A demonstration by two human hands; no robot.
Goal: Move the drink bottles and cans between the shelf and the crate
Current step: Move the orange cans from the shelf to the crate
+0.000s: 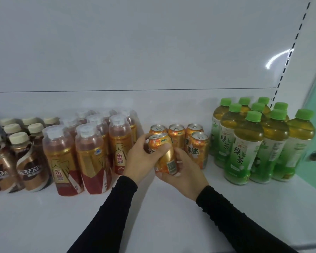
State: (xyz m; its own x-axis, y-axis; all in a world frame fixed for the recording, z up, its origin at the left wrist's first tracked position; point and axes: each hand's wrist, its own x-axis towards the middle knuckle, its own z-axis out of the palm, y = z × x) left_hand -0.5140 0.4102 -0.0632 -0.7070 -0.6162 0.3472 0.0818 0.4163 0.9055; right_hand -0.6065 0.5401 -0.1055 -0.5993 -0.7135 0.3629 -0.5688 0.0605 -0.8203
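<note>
Black sleeves nearest. Left hand and right hand both curl round one orange can, tilted above shelf. Four cans stand just behind grip. Risk: tilted can could topple them on set-down.

The brown coffee bottles read "NESCAFE" on their labels. The gold-and-red bottles carry "东鹏", and the green-capped bottles read "绿茶". An orange can shows "年达".
</note>
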